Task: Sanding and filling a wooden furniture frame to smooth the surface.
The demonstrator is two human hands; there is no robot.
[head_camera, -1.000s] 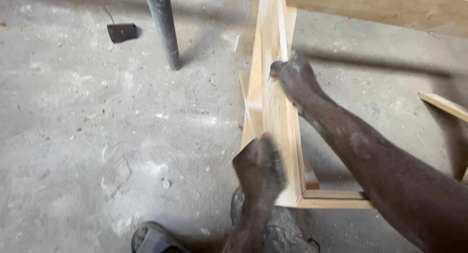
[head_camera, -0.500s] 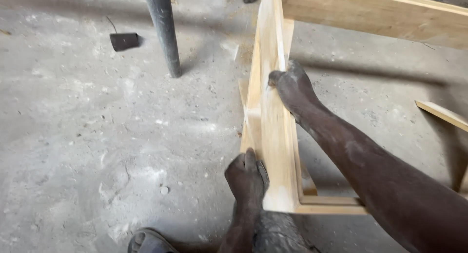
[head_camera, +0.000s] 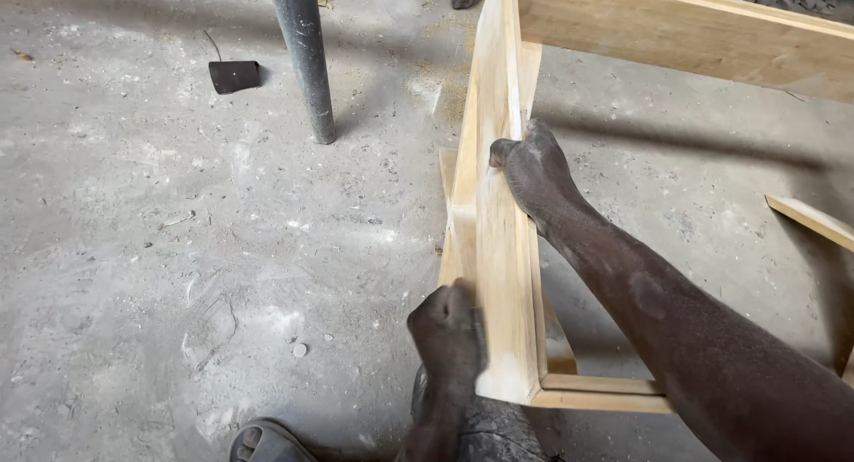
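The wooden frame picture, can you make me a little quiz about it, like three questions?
1. True or false: the right hand grips the wooden frame.
2. Which stands on the concrete floor left of the frame? A) a dark metal pole B) a ladder C) a bucket
3. Fill in: the left hand presses on the frame's near ____ side.

Key: 1 true; 2 A; 3 left.
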